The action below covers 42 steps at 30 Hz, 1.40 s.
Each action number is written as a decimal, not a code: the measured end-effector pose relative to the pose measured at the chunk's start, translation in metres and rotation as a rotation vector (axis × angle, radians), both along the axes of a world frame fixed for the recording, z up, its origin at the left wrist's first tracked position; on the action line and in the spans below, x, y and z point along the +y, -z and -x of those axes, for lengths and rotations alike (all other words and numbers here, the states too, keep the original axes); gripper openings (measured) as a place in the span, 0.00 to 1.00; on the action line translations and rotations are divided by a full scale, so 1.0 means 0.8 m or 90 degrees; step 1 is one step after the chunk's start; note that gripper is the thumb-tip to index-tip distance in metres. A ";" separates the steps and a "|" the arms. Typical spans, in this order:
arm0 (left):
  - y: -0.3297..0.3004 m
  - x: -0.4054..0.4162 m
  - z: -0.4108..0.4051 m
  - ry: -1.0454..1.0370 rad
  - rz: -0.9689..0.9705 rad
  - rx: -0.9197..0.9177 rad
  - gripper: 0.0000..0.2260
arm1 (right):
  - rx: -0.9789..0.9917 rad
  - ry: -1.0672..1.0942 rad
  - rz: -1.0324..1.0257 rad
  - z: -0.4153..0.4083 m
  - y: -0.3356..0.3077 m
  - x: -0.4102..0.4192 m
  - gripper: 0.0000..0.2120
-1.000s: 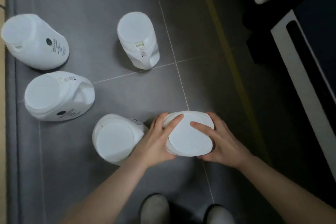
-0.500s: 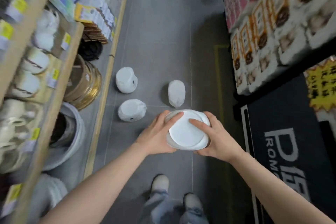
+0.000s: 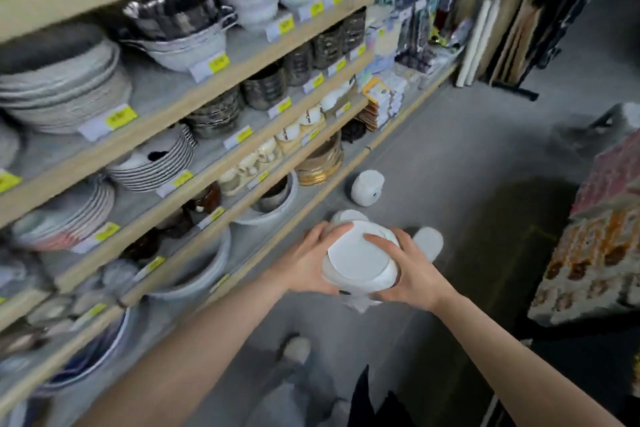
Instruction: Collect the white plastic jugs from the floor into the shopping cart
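**shelfwatcher:** Since half a second ago the whole view has swung left and up: the shelving [image 3: 194,104] of plates and bowls fills the left side now, where before you mostly saw aisle floor. Held jug [image 3: 360,262] sits in the same two-handed grip, base toward the camera, up off the floor [image 3: 450,156].

**cartguy22:** How are the fingers?

**shelfwatcher:** Left hand [image 3: 308,258] curls round the jug's left side, right hand [image 3: 410,265] round the right, fingertips lapping over the flat base. Firm hold, both sides.

**cartguy22:** And the rest of them?

**shelfwatcher:** I can see a far jug [image 3: 366,188] by the foot of the shelving, a jug on the right [image 3: 429,243] just past the right hand, and a bit of another jug [image 3: 349,216] poking out behind the held one. Pretty blurry though.

**cartguy22:** So which step is this?

**shelfwatcher:** I'd call it the carry, pickup done, drop-off not yet. No cart anywhere in view, so the next move probably means turning to find it, then lowering the jug in without loosening the grip early. Then back for the floor ones.
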<state>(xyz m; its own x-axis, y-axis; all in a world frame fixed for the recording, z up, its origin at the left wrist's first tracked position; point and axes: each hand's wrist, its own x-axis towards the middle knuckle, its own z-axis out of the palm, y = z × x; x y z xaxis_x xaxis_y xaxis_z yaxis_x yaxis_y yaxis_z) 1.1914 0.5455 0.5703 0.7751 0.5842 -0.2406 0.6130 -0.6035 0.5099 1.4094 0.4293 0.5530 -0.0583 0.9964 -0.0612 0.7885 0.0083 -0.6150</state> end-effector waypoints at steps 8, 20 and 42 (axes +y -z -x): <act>-0.066 -0.083 0.182 -0.284 -0.070 0.020 0.54 | -0.054 -0.276 0.023 0.151 -0.074 0.062 0.48; -0.111 -0.300 0.542 -0.634 -0.088 -0.016 0.53 | -0.058 -0.615 -0.021 0.555 -0.121 0.007 0.47; -0.109 -0.733 1.030 -1.179 -0.084 0.040 0.54 | -0.110 -1.131 0.008 1.253 -0.140 -0.295 0.49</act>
<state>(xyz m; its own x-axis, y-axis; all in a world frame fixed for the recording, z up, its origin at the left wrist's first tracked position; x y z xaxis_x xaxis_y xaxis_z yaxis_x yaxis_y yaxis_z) 0.3671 -0.0410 0.6574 -0.8006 0.5853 -0.1281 0.4686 0.7449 0.4748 0.4071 0.1932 0.6647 -0.9495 -0.2505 -0.1890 -0.1120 0.8332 -0.5415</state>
